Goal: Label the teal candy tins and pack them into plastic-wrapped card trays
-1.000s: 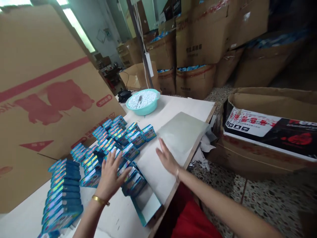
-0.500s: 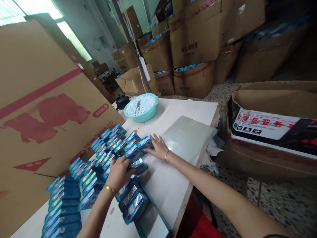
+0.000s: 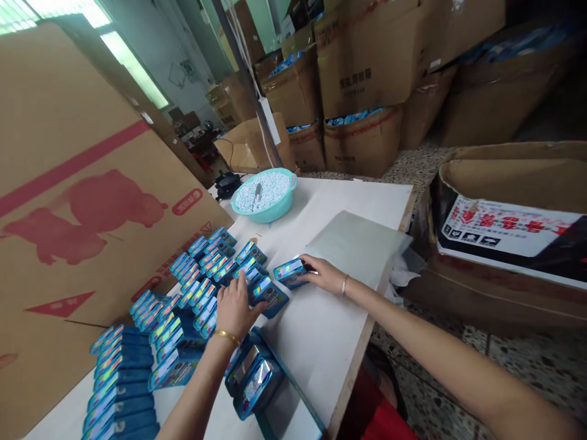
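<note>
Your right hand [image 3: 324, 275] is clamped on one end of a small blue box [image 3: 288, 273], thumb on the near side and fingers on the far side. The box sits low over the white desk [image 3: 316, 330], just beyond your fingertips. Your left hand [image 3: 235, 308] is spread, palm down, thumb well apart from the fingers, with the thumb at a second box [image 3: 270, 297] beside it.

The boxes are glossy, flat-sided and brick-shaped, with shiny rainbow strips along their tops. More of them stand in a cluster [image 3: 202, 275] left of your left hand, and a long row [image 3: 121, 391] runs toward the desk's left end. Nearest you, at the desk's wooden front edge, a shallow blue tray [image 3: 298, 409] with a pale inside holds several boxes [image 3: 257, 379].

Smooth, translucent sheets [image 3: 353, 244] lie beyond your right hand, along the front edge. Near the far edge stands a round turquoise basin [image 3: 270, 214] heaped with small white pellets [image 3: 270, 186].
</note>
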The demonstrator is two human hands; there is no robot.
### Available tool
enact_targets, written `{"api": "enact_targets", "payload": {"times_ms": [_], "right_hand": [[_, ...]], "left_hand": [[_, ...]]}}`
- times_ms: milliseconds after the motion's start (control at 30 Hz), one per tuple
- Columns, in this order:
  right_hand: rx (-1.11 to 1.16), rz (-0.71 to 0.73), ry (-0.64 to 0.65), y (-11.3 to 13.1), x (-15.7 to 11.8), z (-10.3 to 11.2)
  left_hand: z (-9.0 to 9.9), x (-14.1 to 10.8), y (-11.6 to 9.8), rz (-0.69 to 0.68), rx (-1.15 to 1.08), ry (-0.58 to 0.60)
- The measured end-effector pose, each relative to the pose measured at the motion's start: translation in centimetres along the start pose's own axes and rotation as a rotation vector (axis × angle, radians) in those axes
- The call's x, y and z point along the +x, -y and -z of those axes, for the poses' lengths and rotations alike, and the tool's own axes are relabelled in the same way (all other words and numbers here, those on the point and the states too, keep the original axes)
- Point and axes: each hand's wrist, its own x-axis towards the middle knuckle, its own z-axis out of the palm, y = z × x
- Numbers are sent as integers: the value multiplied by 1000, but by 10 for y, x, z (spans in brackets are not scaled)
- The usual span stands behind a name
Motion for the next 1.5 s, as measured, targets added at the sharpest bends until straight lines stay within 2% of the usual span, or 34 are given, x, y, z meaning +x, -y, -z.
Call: {"api": "enact_targets", "payload": {"times_ms": [67, 133, 233, 300, 367, 467, 533, 600, 667, 767, 867, 967, 1033, 1100, 1167, 1233, 1300, 1333, 1400, 1500], "right_hand": [[-3, -4, 38, 13, -19, 10], [18, -8, 110, 26, -34, 10], [-10, 31, 179, 35, -44, -12], [-69, 74, 159, 35, -45, -32], [-104, 94, 81, 30, -43, -50], [-118, 64, -9, 19, -40, -61], [-124, 8, 34, 11, -36, -61], [-111, -30, 114, 5, -29, -62], [-55, -6, 165, 1, -22, -68], [64, 77, 161, -4, -15, -81], [96, 94, 114, -7, -14, -89], [60, 64, 114, -5, -18, -86], [33, 64, 122, -1, -26, -79], [42, 80, 88, 6, -41, -73], [93, 59, 13, 16, -63, -73], [128, -18, -44, 28, -88, -80], [134, -87, -32, 41, -114, -92], [136, -103, -7, 47, -126, -99], [158, -106, 24, 57, -146, -112], [172, -96, 8, 65, -166, -124]], "left_hand": [[-3, 1, 0, 11, 17, -30], [-7, 3, 2, 4, -27, -42], [-12, 8, 7, -45, -197, -40], [-15, 10, 12, -83, -342, -11], [-17, 10, 19, -107, -474, 54], [-17, 7, 25, -132, -609, 175], [-17, 4, 24, -176, -604, 182], [-19, 1, 16, -199, -518, 133], [-22, 0, 6, -169, -418, 99], [-25, 1, -7, -115, -321, 94], [-26, 3, -13, -110, -285, 70], [-18, 1, -19, -88, -305, 72], [-3, -5, -22, -68, -354, 16], [21, -19, -22, -65, -432, -112], [50, -45, -18, -94, -526, -220], [73, -82, -13, -137, -618, -247], [83, -126, -11, -161, -693, -253], [80, -149, -11, -168, -712, -253], [65, -188, -15, -175, -709, -249], [30, -223, -24, -186, -648, -261]]}}
